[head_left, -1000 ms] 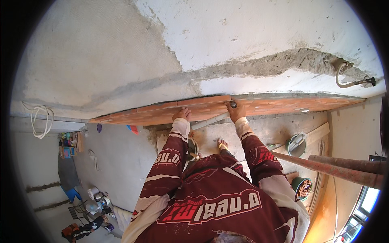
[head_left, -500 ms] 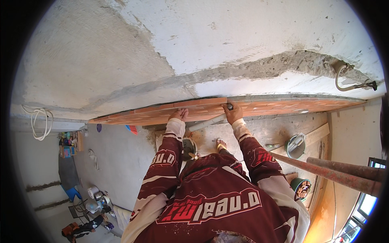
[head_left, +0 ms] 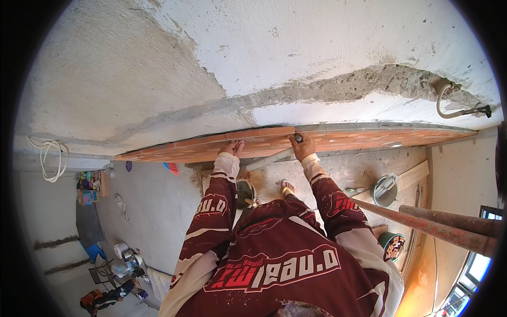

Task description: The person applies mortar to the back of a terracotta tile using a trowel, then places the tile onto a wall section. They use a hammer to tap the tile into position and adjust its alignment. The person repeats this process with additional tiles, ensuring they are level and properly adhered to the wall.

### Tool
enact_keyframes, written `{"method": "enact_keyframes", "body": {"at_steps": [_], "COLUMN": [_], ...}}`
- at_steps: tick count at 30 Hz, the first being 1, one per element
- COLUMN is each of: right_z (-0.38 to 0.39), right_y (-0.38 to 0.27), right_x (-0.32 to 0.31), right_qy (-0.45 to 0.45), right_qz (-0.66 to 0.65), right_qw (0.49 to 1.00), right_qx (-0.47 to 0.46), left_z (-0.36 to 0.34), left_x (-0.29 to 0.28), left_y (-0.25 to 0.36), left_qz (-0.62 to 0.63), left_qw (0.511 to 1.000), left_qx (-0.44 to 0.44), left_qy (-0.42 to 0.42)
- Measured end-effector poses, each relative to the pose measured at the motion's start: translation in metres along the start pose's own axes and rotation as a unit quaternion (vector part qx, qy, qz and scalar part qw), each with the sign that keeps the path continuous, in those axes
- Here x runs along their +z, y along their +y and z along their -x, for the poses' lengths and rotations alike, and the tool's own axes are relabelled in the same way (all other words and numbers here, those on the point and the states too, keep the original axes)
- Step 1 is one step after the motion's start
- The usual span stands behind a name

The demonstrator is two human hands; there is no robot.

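My left hand (head_left: 231, 147) is at the face of the red-brown brick-like tiles (head_left: 257, 136) on the lower wall, its fingers curled together. Whatever it may hold is hidden or too small to make out. To its right, my right hand (head_left: 303, 147) is closed round a tool with a dark rounded end (head_left: 299, 138), just below the top edge of the tiles. The rest of that tool is hidden. A pale pipe-like length (head_left: 269, 159) slants between the two hands, below the tiles; whether it touches my right hand I cannot tell.
A bucket of grey mix (head_left: 244, 193) stands by my feet. On the right are a tub with a tool in it (head_left: 384, 191), a bucket of reddish pieces (head_left: 392, 246), a plank (head_left: 414, 177) and rusty poles (head_left: 449, 232). Another person (head_left: 108, 297) is at lower left.
Both hands have shifted very slightly and stay at the tiles. My right hand keeps its grip on the dark-ended tool.
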State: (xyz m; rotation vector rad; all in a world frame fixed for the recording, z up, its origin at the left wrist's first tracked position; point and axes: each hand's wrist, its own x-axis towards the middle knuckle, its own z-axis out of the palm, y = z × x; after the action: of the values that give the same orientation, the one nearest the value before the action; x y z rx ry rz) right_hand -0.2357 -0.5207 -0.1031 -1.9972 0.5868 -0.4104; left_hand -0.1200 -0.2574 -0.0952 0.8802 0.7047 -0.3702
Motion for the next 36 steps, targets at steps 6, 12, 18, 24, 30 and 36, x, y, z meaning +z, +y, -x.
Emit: {"method": "enact_keyframes", "body": {"at_steps": [6, 12, 18, 24, 30, 36], "right_z": [0.000, 0.000, -0.001, 0.000, -0.001, -0.001], "right_y": [-0.005, -0.006, -0.005, -0.011, -0.012, -0.016], "right_x": [-0.003, -0.005, -0.007, -0.009, -0.009, -0.011], "right_qy": [-0.012, -0.028, -0.053, -0.042, -0.044, -0.051], "right_qz": [-0.015, -0.011, -0.006, -0.003, -0.012, 0.007], "right_qw": [1.000, 1.000, 0.998, 0.999, 0.999, 0.998], "right_qx": [-0.004, 0.004, 0.037, 0.018, 0.025, 0.037], "left_z": [0.013, 0.009, 0.006, 0.008, 0.006, 0.002], "left_x": [0.008, 0.006, 0.005, 0.008, 0.006, 0.000], "left_y": [0.004, 0.004, 0.003, 0.004, 0.003, -0.002], "left_qz": [-0.001, -0.004, -0.006, 0.015, -0.008, 0.004], "left_qw": [1.000, 1.000, 1.000, 1.000, 1.000, 1.000], "left_qx": [0.006, 0.004, 0.011, -0.001, 0.002, 0.021], "left_qy": [0.003, 0.001, -0.014, 0.025, 0.015, 0.001]}}
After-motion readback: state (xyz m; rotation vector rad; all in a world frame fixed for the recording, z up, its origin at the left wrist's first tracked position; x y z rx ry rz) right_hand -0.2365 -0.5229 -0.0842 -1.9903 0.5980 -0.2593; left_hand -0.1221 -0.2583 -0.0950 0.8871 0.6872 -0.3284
